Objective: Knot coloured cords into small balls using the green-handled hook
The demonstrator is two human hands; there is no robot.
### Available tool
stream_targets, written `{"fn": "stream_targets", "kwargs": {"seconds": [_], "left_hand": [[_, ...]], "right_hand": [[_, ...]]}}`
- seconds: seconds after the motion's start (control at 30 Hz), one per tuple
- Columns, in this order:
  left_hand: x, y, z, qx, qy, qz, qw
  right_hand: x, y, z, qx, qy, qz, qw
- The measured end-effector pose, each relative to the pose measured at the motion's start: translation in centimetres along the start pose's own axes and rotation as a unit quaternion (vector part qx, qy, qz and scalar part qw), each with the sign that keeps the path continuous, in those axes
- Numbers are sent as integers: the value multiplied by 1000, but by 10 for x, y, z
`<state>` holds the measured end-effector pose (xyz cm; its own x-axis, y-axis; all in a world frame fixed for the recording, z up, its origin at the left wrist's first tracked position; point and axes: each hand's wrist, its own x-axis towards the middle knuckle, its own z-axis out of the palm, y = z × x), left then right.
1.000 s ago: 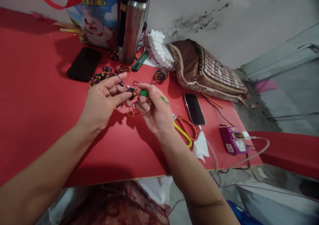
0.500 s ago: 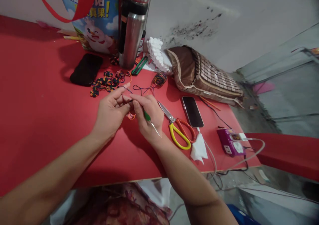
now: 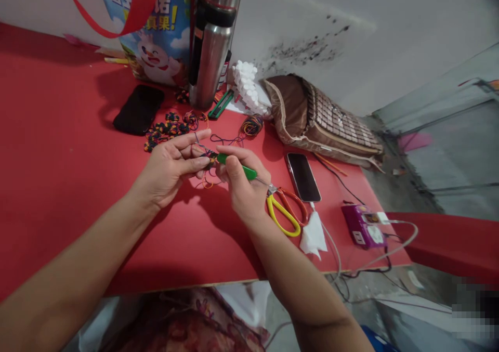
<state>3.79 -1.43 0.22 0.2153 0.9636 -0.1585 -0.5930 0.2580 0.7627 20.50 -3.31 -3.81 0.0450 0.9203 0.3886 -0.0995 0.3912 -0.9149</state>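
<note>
My left hand (image 3: 167,167) pinches a small dark multicoloured yarn piece (image 3: 211,159) between thumb and fingers, with yarn running over its raised index finger. A green-handled crochet hook (image 3: 249,172) is gripped in my right hand (image 3: 245,183), its handle end pointing at the yarn piece; the hook's tip is hidden at the work. Loose orange and purple yarn loops (image 3: 210,180) hang just below. Behind my left hand lies a heap of knotted dark and orange yarn pieces (image 3: 166,129). A small yarn ball (image 3: 251,126) sits beyond my right hand.
Scissors (image 3: 284,211), a charging phone (image 3: 303,177), white tissue (image 3: 314,236) and a purple power block (image 3: 364,226) lie to the right. A black phone-like object (image 3: 139,109), steel flask (image 3: 212,55), printed bag (image 3: 159,55), green cutter (image 3: 221,104) and brown cushion (image 3: 323,120) stand or lie behind.
My right hand has turned and moved slightly right, showing more of the green handle. My left fingers have spread a little, and the yarn piece shows more clearly between the hands.
</note>
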Motion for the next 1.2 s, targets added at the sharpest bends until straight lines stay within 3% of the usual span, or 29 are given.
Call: {"fn": "stream_targets", "kwargs": {"seconds": [0.13,0.63,0.9,1.2], "left_hand": [[0,1,-1,7,4,13,1000],[-1,6,-5,49,-17,17,998],[-3,7,-5,69,-32,-5,997],[-5,5,3,70,-30,6,997]], "right_hand": [[2,-1,-3,26,1,13,1000],[11,-14,-18,-51,20,-12,998],[20,-32,-25,16,7,41,999],[24,-32,-17,108,-11,92,990]]}}
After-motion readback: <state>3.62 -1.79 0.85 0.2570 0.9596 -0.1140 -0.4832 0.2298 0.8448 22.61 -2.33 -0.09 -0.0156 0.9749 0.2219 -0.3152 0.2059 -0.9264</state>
